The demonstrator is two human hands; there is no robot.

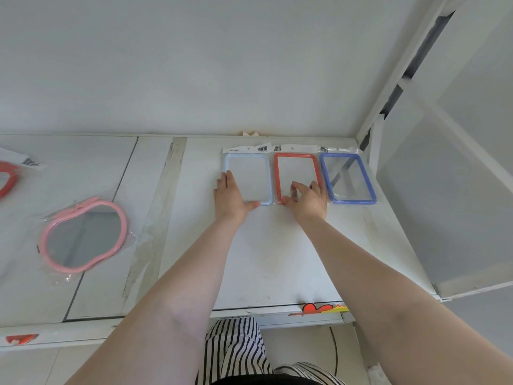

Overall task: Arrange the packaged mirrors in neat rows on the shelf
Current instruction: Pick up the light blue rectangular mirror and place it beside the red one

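Note:
Three packaged rectangular mirrors lie side by side at the back right of the white shelf (258, 259): a light blue one (249, 173), a red one (294, 168) and a dark blue one (347, 176). My left hand (230, 195) lies flat on the light blue mirror's near left corner, fingers spread along its edge. My right hand (308, 198) rests on the red mirror's near edge, thumb and fingers pressing its frame. A pink apple-shaped packaged mirror (83, 234) lies far left, tilted. Another red mirror (7, 176) is cut off by the left edge.
The shelf's back wall (194, 65) rises just behind the row. A white side panel (444, 190) and upright post (388, 87) close the right end. Tape strips (163, 190) cross the shelf's middle. The front lip carries red and yellow stickers (322, 308).

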